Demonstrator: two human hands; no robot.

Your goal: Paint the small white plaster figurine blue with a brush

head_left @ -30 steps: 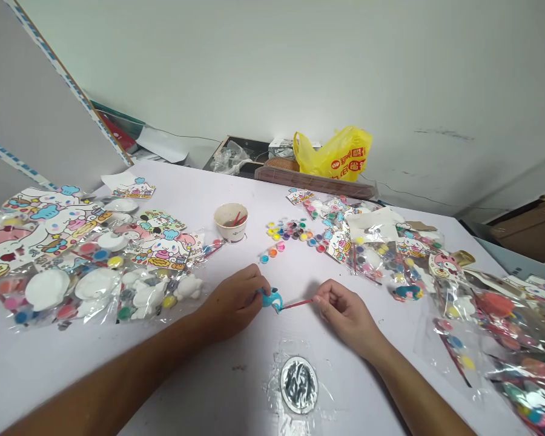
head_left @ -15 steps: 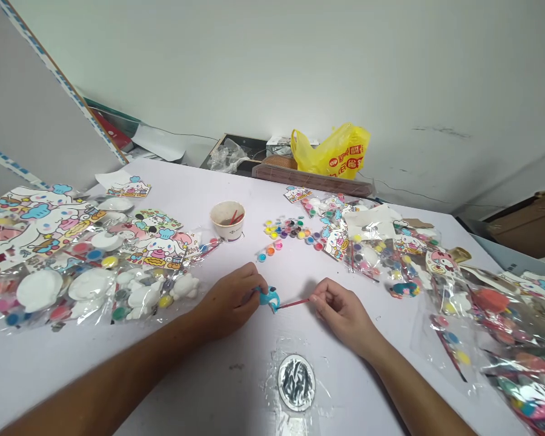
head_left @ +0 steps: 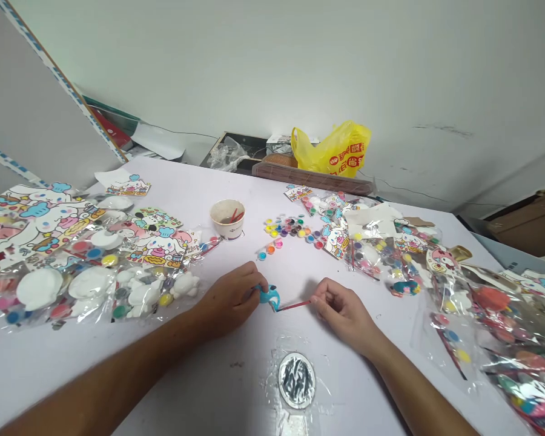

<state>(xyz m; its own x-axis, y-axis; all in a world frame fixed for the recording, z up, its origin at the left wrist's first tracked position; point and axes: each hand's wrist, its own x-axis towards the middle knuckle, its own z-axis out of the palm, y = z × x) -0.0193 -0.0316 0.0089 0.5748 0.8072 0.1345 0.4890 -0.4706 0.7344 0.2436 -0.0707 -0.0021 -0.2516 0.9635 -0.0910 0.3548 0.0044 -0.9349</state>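
Between my hands is a small blue-painted figurine with a dark spot on top; its exact shape is partly hidden by fingers. My left hand is closed on its left side, holding it close to the table. A thin red paintbrush is pinched in my right hand, its tip touching the figurine's lower right edge. Just beyond lie a few open paint pots, blue, orange and pink. Farther back spreads a cluster of small paint pots in many colours.
A paper cup with red brushes in it stands behind my left hand. Bagged white figurines cover the left side, more bagged kits the right. A taped round disc lies in front. A yellow plastic bag sits beyond the table.
The brush and figurine have shifted only very slightly, with the brush tip still at the figurine's lower edge. Both hands keep their grip in nearly the same place.
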